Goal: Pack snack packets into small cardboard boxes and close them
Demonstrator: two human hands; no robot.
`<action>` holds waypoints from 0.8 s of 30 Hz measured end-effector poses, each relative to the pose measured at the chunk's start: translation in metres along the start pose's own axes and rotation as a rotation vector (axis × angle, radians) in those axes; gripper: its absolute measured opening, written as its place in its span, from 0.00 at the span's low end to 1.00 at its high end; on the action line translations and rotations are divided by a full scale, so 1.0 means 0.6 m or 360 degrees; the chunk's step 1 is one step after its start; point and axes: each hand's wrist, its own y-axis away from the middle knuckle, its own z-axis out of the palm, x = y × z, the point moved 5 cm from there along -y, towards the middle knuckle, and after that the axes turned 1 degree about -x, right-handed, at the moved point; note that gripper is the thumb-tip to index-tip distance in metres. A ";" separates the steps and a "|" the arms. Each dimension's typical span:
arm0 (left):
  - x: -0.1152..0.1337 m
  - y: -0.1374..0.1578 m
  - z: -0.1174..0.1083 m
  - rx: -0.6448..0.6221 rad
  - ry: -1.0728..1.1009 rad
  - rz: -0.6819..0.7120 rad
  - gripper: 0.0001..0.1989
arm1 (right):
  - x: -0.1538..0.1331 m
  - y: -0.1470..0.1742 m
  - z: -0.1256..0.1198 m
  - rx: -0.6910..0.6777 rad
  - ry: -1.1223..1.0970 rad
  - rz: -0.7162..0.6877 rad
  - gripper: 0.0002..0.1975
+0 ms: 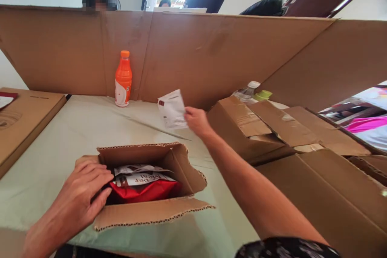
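My right hand (198, 121) is closed on one edge of a white packet (173, 109), held up above the far part of the table. Small dark marks show on the packet. My left hand (87, 187) grips the left end of a small open cardboard box (181, 169), its fingers hooked over the wall. Inside the box lie a red shiny packet (146, 192) and white printed packets (142, 177), partly overlapping. The red one's lower part is hidden by the box wall.
An orange bottle (123, 80) stands upright against a cardboard screen (193, 48). Larger cardboard boxes (317, 185) fill the right side, with a clear bottle (250, 88) behind them. A flat carton (30, 117) lies at the left. People are partly visible beyond the screen.
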 end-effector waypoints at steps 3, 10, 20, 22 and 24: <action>0.000 0.000 0.002 -0.0034 0.0030 -0.0033 0.10 | 0.007 0.069 -0.076 0.0166 -0.0313 -0.0148 0.22; -0.007 0.004 0.001 0.0011 0.0065 -0.0095 0.09 | -0.105 0.252 -0.216 0.0588 -0.0988 -0.0919 0.10; -0.003 0.025 -0.010 0.0284 -0.0039 -0.0244 0.09 | -0.222 0.274 -0.086 -0.0429 0.0038 -0.1331 0.25; 0.000 0.029 -0.012 0.0352 -0.0099 -0.0266 0.10 | -0.224 0.271 -0.057 -0.0660 0.0331 -0.1191 0.25; 0.003 0.032 -0.010 0.0382 -0.0127 -0.0274 0.10 | -0.229 0.271 -0.041 -0.0830 0.0595 -0.1094 0.23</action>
